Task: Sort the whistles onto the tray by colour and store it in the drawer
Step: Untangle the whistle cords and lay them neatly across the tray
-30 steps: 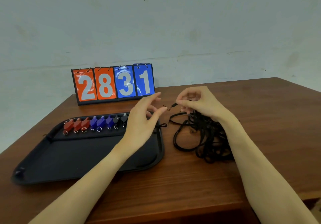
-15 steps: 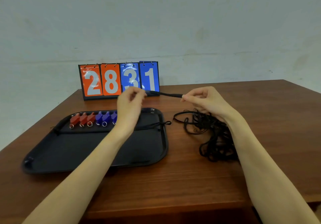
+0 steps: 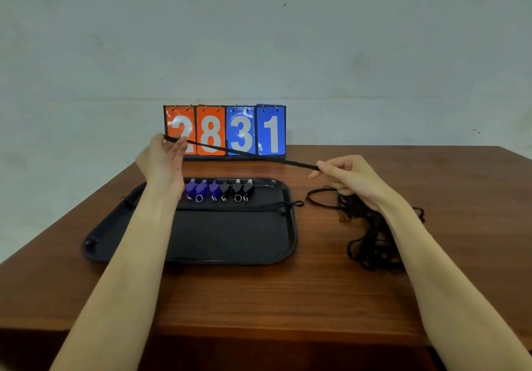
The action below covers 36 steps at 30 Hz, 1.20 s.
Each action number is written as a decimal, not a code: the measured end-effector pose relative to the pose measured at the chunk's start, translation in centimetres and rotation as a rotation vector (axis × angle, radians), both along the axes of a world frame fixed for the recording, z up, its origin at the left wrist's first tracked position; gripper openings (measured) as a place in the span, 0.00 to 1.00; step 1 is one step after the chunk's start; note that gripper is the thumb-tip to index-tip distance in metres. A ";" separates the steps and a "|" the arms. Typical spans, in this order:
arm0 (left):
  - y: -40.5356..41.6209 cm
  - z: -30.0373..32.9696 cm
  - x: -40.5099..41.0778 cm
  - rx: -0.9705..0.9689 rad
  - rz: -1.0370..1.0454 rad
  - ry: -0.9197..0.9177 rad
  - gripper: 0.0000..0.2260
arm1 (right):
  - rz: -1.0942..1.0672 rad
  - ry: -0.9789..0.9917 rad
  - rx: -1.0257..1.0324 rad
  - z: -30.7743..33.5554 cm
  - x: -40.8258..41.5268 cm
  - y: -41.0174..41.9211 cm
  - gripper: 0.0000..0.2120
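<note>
My left hand (image 3: 165, 157) and right hand (image 3: 349, 176) pinch 1 cord (image 3: 244, 153) taut above the tray (image 3: 290, 226); I should draw it slowly, clear of the tangle (image 3: 371, 241).

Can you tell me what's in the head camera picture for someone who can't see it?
Two hands stretch a black cord above a wooden table: the left hand pinches one end, the right hand the other. Below, a black tray holds blue whistles and black whistles in a row, before a scoreboard reading 2831.
</note>
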<state>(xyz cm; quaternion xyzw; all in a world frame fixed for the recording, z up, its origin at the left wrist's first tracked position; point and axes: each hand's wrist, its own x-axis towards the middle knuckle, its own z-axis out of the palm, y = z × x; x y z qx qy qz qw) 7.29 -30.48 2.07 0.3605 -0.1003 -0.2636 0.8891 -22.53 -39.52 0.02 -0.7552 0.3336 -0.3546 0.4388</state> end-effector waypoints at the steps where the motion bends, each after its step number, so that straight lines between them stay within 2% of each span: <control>1: 0.2 0.0 0.4 0.023 0.037 0.002 0.04 | 0.011 0.018 0.007 -0.2 0.3 0.0 0.13; 4: 1.2 0.1 2.7 0.035 0.146 0.094 0.09 | 0.008 0.057 0.022 -0.6 1.2 0.2 0.11; 6: 2.1 -0.1 4.7 0.012 0.173 0.079 0.11 | -0.015 0.040 0.021 -0.7 1.8 0.5 0.10; 10: 4.3 -2.1 8.3 0.241 0.193 -0.149 0.08 | -0.083 -0.001 -0.090 -0.8 3.0 1.6 0.09; 14: 5.8 -3.7 10.5 0.472 0.201 -0.404 0.05 | -0.190 0.077 -0.295 -1.6 4.9 2.3 0.06; 18: 6.5 -5.3 11.3 0.836 0.288 -0.638 0.09 | -0.277 0.299 -0.483 -2.7 6.2 2.9 0.01; 22: 6.9 -5.8 11.3 1.048 0.278 -0.779 0.10 | -0.332 0.553 -0.660 -2.9 6.5 3.2 0.05; 28: 6.7 -6.3 11.3 1.175 0.222 -0.859 0.07 | -0.294 0.733 -0.686 -3.8 7.0 2.8 0.06; 36: 6.2 -6.9 11.1 1.183 0.252 -0.954 0.06 | -0.255 0.801 -0.690 -4.1 7.5 2.5 0.06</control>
